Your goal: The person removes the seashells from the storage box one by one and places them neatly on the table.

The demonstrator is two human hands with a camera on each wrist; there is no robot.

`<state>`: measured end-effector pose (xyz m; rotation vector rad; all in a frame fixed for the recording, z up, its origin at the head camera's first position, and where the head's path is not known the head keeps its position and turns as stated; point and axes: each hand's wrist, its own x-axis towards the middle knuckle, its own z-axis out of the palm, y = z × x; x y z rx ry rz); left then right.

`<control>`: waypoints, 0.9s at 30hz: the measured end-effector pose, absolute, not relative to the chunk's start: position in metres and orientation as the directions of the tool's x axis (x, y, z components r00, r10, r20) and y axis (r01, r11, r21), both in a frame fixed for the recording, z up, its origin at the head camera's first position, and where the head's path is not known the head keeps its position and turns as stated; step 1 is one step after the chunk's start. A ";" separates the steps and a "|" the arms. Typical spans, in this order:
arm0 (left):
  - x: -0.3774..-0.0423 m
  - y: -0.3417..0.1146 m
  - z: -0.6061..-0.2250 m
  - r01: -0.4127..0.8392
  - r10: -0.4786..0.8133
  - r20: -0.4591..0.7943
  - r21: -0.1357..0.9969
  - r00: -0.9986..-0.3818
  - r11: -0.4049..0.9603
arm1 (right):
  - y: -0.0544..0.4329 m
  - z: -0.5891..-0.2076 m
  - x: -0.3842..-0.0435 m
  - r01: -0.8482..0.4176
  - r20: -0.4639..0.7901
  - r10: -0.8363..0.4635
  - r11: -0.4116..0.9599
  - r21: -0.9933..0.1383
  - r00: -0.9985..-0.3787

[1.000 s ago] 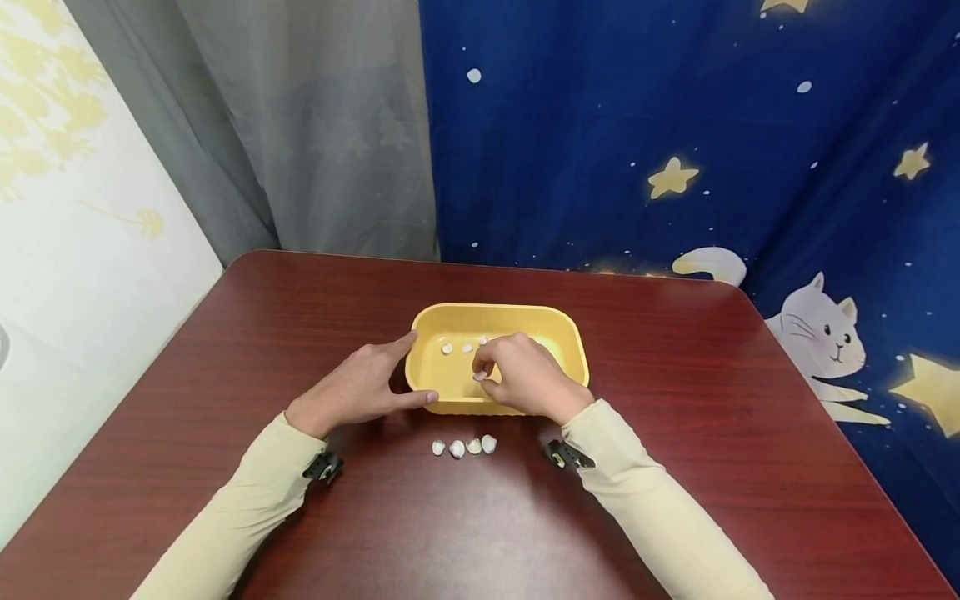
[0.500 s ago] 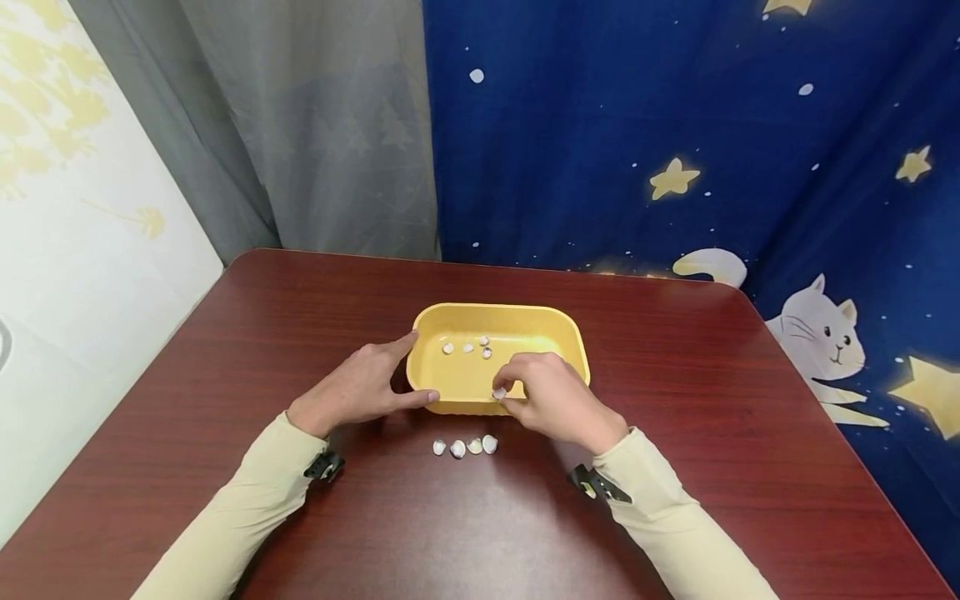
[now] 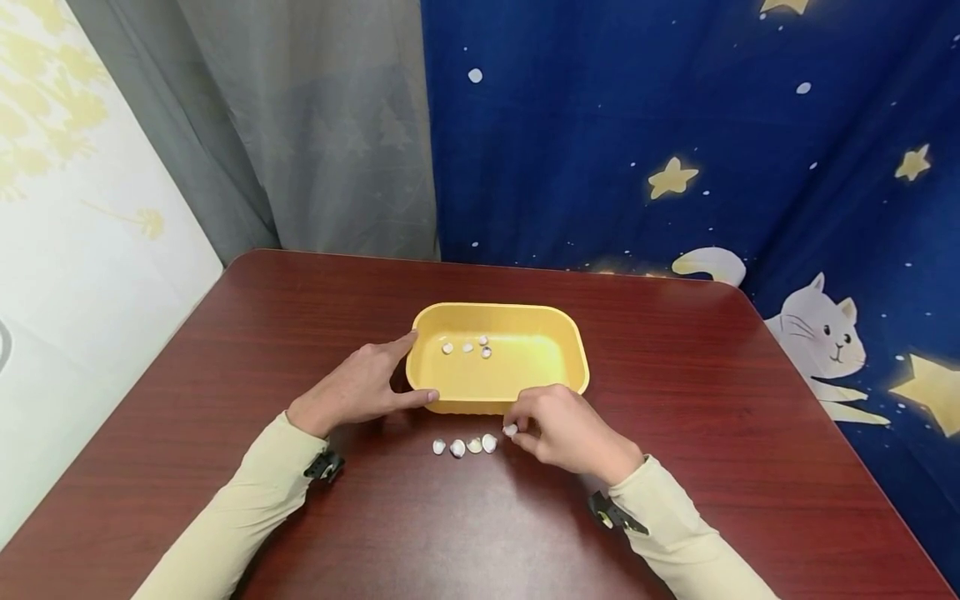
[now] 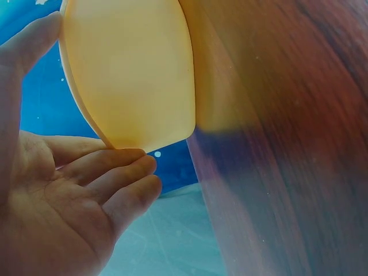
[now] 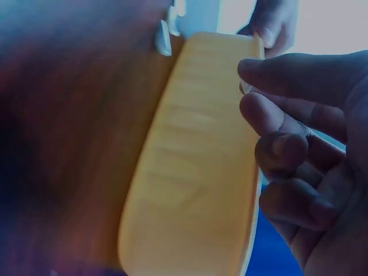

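Observation:
Between thumb and forefinger, my right hand [image 3: 566, 429] pinches a small whitish seashell [image 3: 511, 430], just in front of the yellow plastic basin [image 3: 467, 407]. That shell [image 5: 246, 87] shows only as a thin edge in the right wrist view. My left hand [image 3: 360, 385] rests at the basin's left end, thumb at the front rim and fingers along the end wall. In the left wrist view those fingers [image 4: 123, 172] lie fairly straight against the basin [image 4: 132, 75]. Several shells sit inside the basin, one of them a dark-spotted shell [image 3: 486, 353].
A short row of several shells, with a purplish shell [image 3: 457, 449] among them, lies on the dark red wooden table [image 3: 697, 400] before the basin. Behind the table hang a grey curtain [image 3: 330, 125] and a blue starry curtain [image 3: 555, 133].
My right hand has come out of the basin over its front rim with the pinched shell, moving toward the right end of the row. My left hand stays put.

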<state>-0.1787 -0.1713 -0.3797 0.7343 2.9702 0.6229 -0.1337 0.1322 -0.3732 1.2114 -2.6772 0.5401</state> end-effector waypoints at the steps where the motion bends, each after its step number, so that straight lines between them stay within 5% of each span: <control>1: -0.179 -0.171 -0.379 0.445 0.452 0.076 0.383 -0.889 0.810 | 0.131 -0.375 -0.133 -0.750 0.280 -0.696 0.614 -0.244 -0.661; 14: -0.179 -0.171 -0.380 0.450 0.457 0.076 0.380 -0.886 0.809 | 0.118 -0.395 -0.129 -0.701 0.204 -0.677 0.709 -0.080 -0.708; 27: -0.179 -0.172 -0.380 0.447 0.453 0.080 0.382 -0.888 0.809 | 0.117 -0.395 -0.128 -0.705 0.184 -0.683 0.701 -0.107 -0.707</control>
